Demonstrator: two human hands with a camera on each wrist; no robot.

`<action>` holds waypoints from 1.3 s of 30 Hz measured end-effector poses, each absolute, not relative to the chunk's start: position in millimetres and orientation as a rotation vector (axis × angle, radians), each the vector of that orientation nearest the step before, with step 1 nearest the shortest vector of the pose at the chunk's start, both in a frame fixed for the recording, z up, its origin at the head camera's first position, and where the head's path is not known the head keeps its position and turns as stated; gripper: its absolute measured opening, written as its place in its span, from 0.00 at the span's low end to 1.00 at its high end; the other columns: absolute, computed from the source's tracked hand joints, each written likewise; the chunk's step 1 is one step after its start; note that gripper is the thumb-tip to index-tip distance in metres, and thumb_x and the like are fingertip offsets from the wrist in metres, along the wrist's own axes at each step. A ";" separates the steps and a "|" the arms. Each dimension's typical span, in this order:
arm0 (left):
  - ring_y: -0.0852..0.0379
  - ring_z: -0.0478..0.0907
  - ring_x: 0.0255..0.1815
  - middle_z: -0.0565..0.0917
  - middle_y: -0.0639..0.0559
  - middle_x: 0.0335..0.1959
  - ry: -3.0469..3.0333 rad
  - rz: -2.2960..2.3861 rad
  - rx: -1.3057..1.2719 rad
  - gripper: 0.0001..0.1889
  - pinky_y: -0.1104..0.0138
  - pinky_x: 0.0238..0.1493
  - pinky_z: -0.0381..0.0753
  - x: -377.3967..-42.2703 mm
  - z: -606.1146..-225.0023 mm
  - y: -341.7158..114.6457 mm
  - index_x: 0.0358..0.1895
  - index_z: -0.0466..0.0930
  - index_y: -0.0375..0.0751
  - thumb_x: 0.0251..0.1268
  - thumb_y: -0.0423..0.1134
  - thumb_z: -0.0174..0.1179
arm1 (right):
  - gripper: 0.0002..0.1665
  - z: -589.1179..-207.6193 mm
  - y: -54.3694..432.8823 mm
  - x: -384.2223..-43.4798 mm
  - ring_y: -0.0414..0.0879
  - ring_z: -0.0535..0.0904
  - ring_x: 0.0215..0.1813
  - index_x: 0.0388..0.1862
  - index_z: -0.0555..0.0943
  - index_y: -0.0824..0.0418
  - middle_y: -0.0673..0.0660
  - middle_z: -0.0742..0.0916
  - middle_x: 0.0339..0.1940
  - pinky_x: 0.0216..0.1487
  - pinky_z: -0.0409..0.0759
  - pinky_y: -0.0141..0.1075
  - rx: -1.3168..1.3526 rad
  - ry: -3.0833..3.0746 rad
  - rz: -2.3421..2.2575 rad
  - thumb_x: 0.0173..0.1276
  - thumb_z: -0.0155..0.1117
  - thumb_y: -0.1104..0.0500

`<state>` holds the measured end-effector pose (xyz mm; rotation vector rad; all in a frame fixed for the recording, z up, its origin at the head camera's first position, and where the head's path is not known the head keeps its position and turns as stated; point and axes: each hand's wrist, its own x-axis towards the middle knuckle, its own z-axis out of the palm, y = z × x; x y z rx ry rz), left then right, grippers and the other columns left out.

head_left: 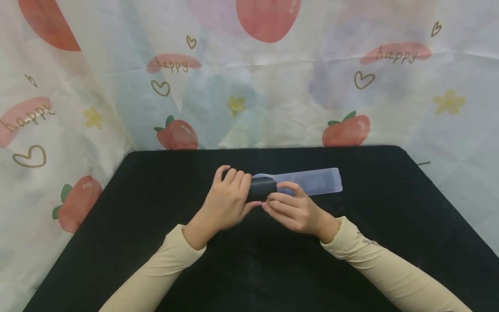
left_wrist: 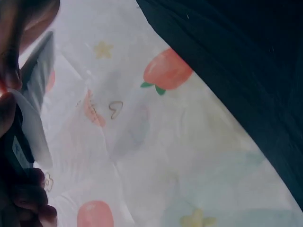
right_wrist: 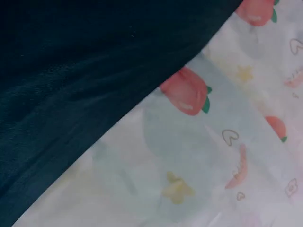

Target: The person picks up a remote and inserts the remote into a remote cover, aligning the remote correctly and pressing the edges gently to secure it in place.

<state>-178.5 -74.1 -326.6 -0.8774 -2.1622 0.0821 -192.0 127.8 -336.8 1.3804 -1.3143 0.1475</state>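
Note:
My left hand (head_left: 228,197) grips a smooth black block-like object (head_left: 262,189), its thumb along the near side. A flat, frosted pale-blue strip (head_left: 317,181) extends from behind the object to the right. Curled fingers of my right hand (head_left: 292,209) meet the object's right end, in front of the strip. At the left edge of the left wrist view, the black object (left_wrist: 18,153) carries a small pale label, and a whitish flap (left_wrist: 34,127) lies along it, its upper end pinched between fingertips. Neither hand nor object appears in the right wrist view.
A black cloth covers the table (head_left: 249,268) under both forearms. Behind it and along its sides hangs a pale curtain (head_left: 273,104) printed with fruit, hearts and flowers. The table's far edge (head_left: 218,151) meets this curtain.

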 end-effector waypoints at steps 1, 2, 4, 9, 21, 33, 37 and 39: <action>0.50 0.76 0.37 0.80 0.47 0.32 -2.151 0.088 -0.872 0.27 0.51 0.57 0.69 -179.4 -326.4 -74.6 0.42 0.74 0.37 0.56 0.60 0.60 | 0.13 -335.7 127.0 -190.9 0.44 0.81 0.32 0.24 0.85 0.62 0.53 0.85 0.24 0.44 0.76 0.48 1.367 -1.350 0.135 0.65 0.56 0.70; 0.50 0.76 0.37 0.79 0.46 0.32 -2.137 0.089 -0.864 0.27 0.51 0.57 0.69 -180.2 -326.4 -75.1 0.42 0.74 0.36 0.55 0.60 0.60 | 0.14 -333.9 126.1 -189.6 0.45 0.81 0.34 0.24 0.84 0.62 0.53 0.85 0.25 0.47 0.75 0.50 1.352 -1.394 0.132 0.66 0.55 0.70; 0.50 0.75 0.37 0.79 0.46 0.32 -2.106 0.089 -0.849 0.28 0.51 0.57 0.69 -181.6 -327.2 -75.9 0.42 0.74 0.36 0.54 0.60 0.61 | 0.13 -329.6 124.7 -186.8 0.48 0.80 0.38 0.25 0.83 0.61 0.53 0.84 0.26 0.50 0.72 0.53 1.311 -1.483 0.151 0.66 0.54 0.67; 0.50 0.75 0.36 0.79 0.47 0.31 -2.015 0.102 -0.849 0.30 0.51 0.55 0.70 -182.4 -332.0 -76.3 0.43 0.74 0.36 0.50 0.61 0.64 | 0.11 -318.0 126.5 -180.5 0.57 0.76 0.43 0.30 0.81 0.64 0.59 0.82 0.30 0.52 0.66 0.59 1.075 -1.669 0.357 0.64 0.56 0.58; 0.51 0.75 0.36 0.80 0.48 0.33 -2.001 0.163 -0.879 0.30 0.51 0.56 0.71 -180.9 -337.9 -74.7 0.44 0.73 0.38 0.48 0.59 0.67 | 0.09 -310.7 134.5 -179.4 0.55 0.79 0.47 0.35 0.87 0.61 0.55 0.85 0.28 0.54 0.68 0.61 0.925 -2.017 0.281 0.53 0.70 0.63; 0.51 0.67 0.33 0.73 0.47 0.29 -2.078 0.200 -1.001 0.32 0.61 0.45 0.69 -181.6 -338.5 -70.4 0.41 0.71 0.34 0.45 0.59 0.68 | 0.05 -319.9 116.9 -186.6 0.49 0.81 0.37 0.19 0.84 0.64 0.55 0.83 0.25 0.55 0.71 0.57 1.014 -1.965 0.424 0.49 0.69 0.71; 0.52 0.66 0.32 0.72 0.48 0.28 -2.097 0.227 -1.020 0.31 0.62 0.44 0.68 -180.8 -340.0 -67.9 0.40 0.71 0.34 0.48 0.60 0.66 | 0.06 -323.1 113.6 -187.7 0.49 0.81 0.35 0.17 0.83 0.64 0.55 0.83 0.23 0.54 0.72 0.56 1.015 -1.980 0.486 0.49 0.69 0.71; 0.52 0.67 0.32 0.72 0.48 0.28 -2.111 0.239 -1.025 0.30 0.62 0.44 0.68 -180.6 -340.0 -67.3 0.39 0.71 0.35 0.49 0.61 0.65 | 0.07 -324.2 113.3 -188.1 0.49 0.81 0.35 0.17 0.83 0.64 0.55 0.83 0.24 0.54 0.72 0.56 1.012 -1.988 0.518 0.50 0.68 0.71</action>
